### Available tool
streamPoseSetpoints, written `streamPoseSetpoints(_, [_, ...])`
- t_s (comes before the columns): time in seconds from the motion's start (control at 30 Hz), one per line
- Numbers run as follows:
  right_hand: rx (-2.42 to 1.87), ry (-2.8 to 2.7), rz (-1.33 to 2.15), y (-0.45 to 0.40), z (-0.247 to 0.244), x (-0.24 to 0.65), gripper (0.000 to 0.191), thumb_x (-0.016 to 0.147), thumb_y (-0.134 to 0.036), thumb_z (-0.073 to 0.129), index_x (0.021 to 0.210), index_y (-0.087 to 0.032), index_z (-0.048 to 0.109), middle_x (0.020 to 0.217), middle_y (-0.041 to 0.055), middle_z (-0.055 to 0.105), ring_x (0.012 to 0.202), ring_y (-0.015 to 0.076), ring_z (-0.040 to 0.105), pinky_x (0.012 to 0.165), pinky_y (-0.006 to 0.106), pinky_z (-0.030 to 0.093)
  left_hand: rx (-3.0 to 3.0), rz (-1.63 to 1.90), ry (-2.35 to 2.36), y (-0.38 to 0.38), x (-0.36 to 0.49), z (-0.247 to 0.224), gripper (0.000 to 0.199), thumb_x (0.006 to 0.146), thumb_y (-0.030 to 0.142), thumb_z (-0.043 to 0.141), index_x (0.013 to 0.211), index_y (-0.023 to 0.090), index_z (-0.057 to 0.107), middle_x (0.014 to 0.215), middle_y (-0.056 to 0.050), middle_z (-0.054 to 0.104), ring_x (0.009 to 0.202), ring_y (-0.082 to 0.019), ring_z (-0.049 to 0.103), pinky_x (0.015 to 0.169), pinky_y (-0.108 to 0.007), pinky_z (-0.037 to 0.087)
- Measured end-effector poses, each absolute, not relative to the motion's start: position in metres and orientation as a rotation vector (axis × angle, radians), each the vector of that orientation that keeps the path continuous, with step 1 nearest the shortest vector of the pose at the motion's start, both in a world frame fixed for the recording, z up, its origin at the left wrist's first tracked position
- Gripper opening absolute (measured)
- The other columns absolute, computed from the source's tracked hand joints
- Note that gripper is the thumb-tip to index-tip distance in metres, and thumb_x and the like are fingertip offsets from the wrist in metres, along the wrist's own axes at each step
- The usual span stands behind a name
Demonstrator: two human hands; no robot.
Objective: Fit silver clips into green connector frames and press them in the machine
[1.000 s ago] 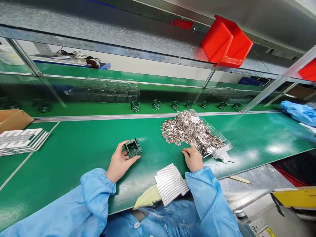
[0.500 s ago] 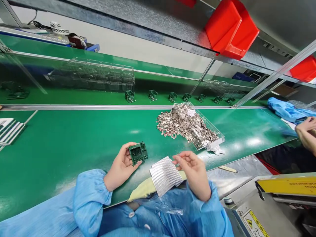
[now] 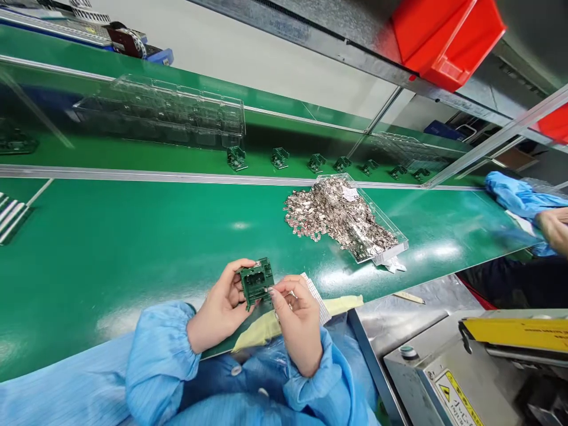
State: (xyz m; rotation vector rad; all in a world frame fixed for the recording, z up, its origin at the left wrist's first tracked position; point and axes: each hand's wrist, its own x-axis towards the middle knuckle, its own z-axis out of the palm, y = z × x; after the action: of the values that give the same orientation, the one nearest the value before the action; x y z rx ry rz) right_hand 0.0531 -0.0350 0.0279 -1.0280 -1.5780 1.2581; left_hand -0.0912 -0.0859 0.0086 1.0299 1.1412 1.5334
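A small green circuit board assembly (image 3: pixel 256 279) is held by its left side in my left hand (image 3: pixel 222 305), above the green bench. My right hand (image 3: pixel 298 322) is at the board's lower right corner, thumb and fingertips pinched together; whatever lies between them is too small to name. Behind my right hand a silvery ribbed sheet (image 3: pixel 316 296) shows in part, with a yellow cloth (image 3: pixel 261 326) under it at the bench edge. Farther back, many small metal pieces (image 3: pixel 310 213) are heaped in and beside a tilted clear tray (image 3: pixel 390 251).
Several green board assemblies (image 3: pixel 236 158) stand in a row behind a metal rail (image 3: pixel 177 176). Clear plastic trays (image 3: pixel 177 118) lie back left. A red bin (image 3: pixel 444 41) hangs above right. Another person's hand (image 3: pixel 552 231) is at far right, above a machine (image 3: pixel 444 367).
My right hand has moved left from the ribbed sheet to the board and now partly covers the sheet. The view has shifted slightly, and the other person's hand has moved.
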Motion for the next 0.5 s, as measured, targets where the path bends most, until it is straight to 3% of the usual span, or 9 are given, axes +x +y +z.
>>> streamPoseSetpoints(0.23, [-1.09, -1.67, 1.086, -0.042, 0.0202, 0.0433, 0.009, 0.083, -0.026, 0.063, 0.075, -0.023, 0.065, 0.106, 0.0078, 0.053, 0.105, 0.0263, 0.05, 0.087, 0.04, 0.04, 1.014, 1.516, 1.147, -0.0902, -0.0875, 0.0122, 0.046, 0.078, 0.023, 0.07, 0.116, 0.025, 0.044, 0.105, -0.005, 0.061, 0.091, -0.016, 0.067, 0.08, -0.026, 0.058])
streamPoseSetpoints(0.5, [-1.088, -1.673, 1.068, -0.0454, 0.0197, 0.0422, 0.012, 0.085, -0.027, 0.061, 0.073, -0.023, 0.062, 0.106, 0.008, 0.053, 0.105, 0.0262, 0.05, 0.088, 0.041, 0.042, 1.094, 1.531, 1.159, -0.0896, -0.0857, 0.005, 0.031, 0.088, 0.023, 0.058, 0.117, 0.026, 0.048, 0.103, -0.004, 0.062, 0.091, -0.014, 0.065, 0.078, -0.021, 0.054])
